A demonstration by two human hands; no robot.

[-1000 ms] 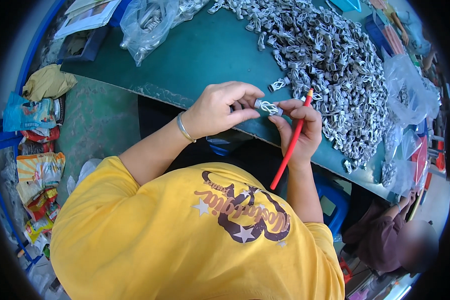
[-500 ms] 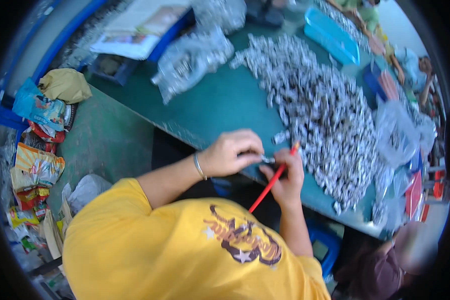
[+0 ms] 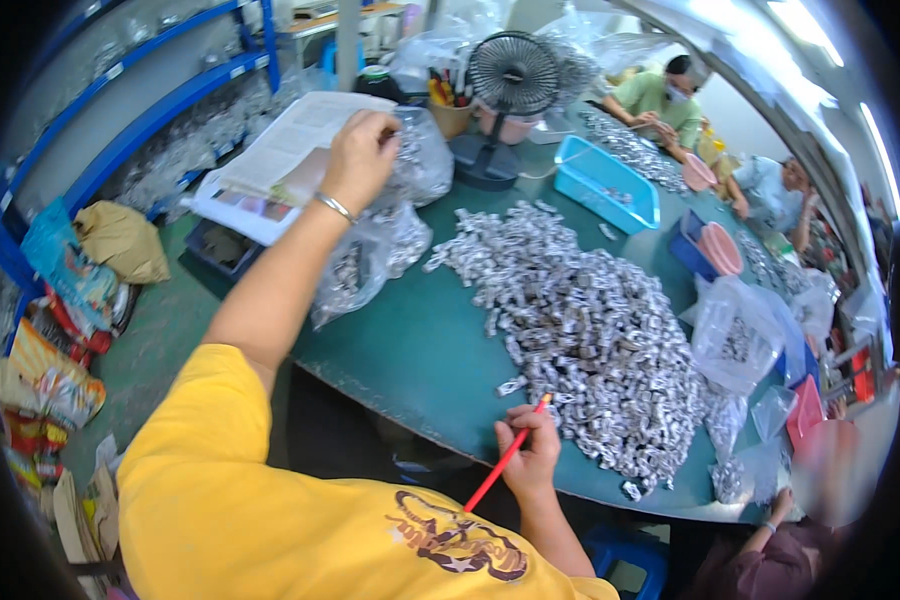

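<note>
Silver-grey, looped metallic-looking pieces [image 3: 600, 350] heaped on green desk [image 3: 400, 370]; hands now apart, left hand [image 3: 365, 155] swung up near clear plastic bag [image 3: 425, 150], grip unclear, right hand [image 3: 535, 455] clasping slim red pencil-like tool [image 3: 492, 475]; two-handed work seemingly paused.

Whether the left hand [image 3: 363, 160] held anything could not be told, the silvery pile [image 3: 610, 350] blurred into indistinct shapes, and the view's lower edge cut off the yellow shirt [image 3: 270, 530] and a co-worker's maroon top [image 3: 778, 572].
</note>
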